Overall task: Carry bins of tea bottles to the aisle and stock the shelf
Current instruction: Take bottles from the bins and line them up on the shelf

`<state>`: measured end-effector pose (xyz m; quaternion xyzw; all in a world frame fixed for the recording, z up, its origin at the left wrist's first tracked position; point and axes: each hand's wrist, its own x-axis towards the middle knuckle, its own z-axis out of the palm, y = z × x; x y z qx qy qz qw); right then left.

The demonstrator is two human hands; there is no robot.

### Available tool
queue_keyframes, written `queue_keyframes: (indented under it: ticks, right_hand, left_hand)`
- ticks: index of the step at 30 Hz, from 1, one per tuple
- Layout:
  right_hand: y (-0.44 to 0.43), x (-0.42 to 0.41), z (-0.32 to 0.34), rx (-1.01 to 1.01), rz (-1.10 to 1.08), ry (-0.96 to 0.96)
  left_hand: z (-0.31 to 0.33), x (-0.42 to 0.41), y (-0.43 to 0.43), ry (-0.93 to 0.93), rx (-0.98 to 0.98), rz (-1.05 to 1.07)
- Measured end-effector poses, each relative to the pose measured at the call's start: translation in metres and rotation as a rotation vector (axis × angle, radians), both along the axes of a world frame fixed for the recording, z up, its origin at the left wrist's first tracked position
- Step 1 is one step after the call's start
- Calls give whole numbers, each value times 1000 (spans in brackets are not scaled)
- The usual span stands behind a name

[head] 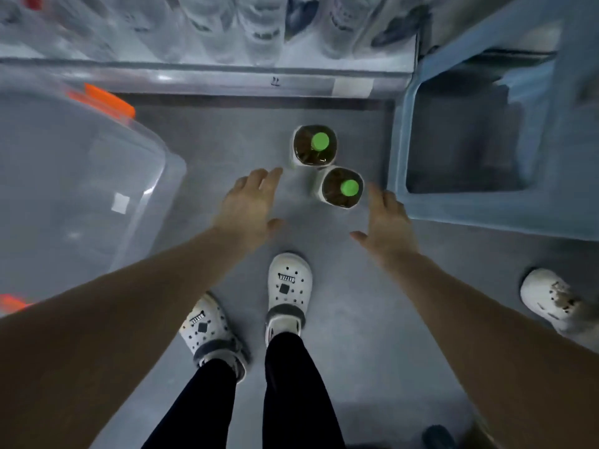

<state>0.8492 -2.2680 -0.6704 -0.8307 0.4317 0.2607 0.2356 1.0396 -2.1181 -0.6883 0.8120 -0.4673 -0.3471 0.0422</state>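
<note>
Your left hand and right hand were open, holding nothing, by two bottles standing on the floor; they looked full, heavy and slippery, so grab round the middle.

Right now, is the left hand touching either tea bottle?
Apart. Head view shows a strip of grey floor between the left hand and the farther bottle; the nearer bottle lies further right.

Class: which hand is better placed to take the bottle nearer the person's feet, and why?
Right, probably. The right hand, open, has its fingertips close beside the nearer bottle. The left hand, also open, sits farther from it, its fingers pointing toward the farther bottle instead.
</note>
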Motion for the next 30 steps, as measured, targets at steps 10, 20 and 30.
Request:
queue_keyframes:
  ticks: [10,20,30]
  right_hand:
    - [-26,4,-108,102,-144,-256]
    - [-13,9,-111,74,-375,-357]
    - [41,-3,-7,204,-984,-319]
  left_hand:
    - [-102,16,-77,164,-168,176]
    - [-96,27,-93,155,-168,269]
    - [21,41,34,316,-17,720]
